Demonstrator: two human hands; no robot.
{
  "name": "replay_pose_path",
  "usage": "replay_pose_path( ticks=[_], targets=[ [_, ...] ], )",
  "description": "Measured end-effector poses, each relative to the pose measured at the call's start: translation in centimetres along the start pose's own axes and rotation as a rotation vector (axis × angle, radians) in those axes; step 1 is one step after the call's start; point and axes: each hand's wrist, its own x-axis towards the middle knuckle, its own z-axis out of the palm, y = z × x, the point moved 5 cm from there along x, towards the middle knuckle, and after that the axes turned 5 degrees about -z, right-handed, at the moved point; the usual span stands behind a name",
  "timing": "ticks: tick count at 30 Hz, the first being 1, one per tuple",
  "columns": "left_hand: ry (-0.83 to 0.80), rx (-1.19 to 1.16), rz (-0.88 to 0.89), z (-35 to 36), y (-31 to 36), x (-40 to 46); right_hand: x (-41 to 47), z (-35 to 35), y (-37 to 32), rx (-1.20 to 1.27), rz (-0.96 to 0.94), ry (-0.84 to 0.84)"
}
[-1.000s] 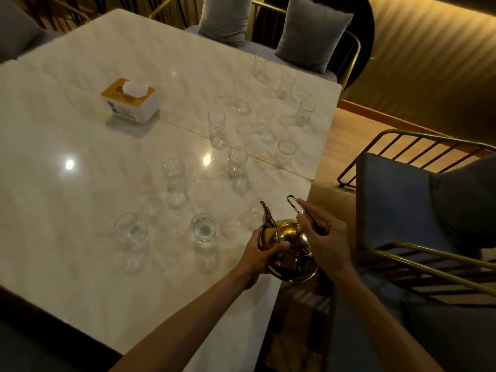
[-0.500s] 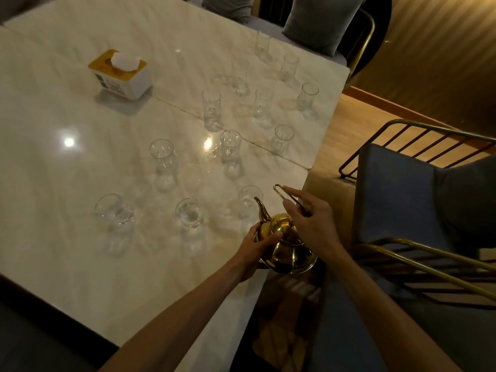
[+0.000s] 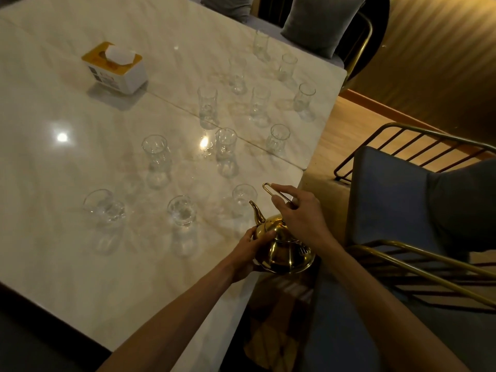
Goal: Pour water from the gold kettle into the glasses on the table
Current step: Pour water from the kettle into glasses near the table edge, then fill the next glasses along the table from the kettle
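Observation:
The gold kettle (image 3: 284, 251) is at the marble table's (image 3: 67, 237) right edge, its spout pointing up and left toward the nearest glass (image 3: 243, 198). My right hand (image 3: 300, 216) grips the kettle's thin wire handle from above. My left hand (image 3: 248, 251) holds the kettle's left side, thumb on its shoulder. Several clear glasses stand across the table, among them one (image 3: 182, 218) left of the kettle, one (image 3: 103, 210) further left, and one (image 3: 225, 149) behind. Whether the glasses hold water is hard to tell.
A white and yellow tissue box (image 3: 115, 67) sits at the back left. Blue chairs with gold frames (image 3: 402, 210) stand close on the right. Grey cushions (image 3: 322, 22) lie beyond the far edge. The table edge runs just under the kettle.
The view has shifted and drawn closer. The kettle has tilted more upright, and both hands keep their hold on it near the table's right edge.

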Motion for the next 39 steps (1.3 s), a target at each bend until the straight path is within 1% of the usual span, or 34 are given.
replay_pose_path(
  ticks=[12,39],
  targets=[
    [-0.038,-0.003,0.009,0.3,-0.3,0.1,0.2,0.0,-0.7,-0.022,-0.005,-0.039],
    [-0.035,-0.026,0.018,1.4,-0.7,-0.8,-0.1,-0.6,-0.3,-0.034,0.003,-0.073]
  ],
)
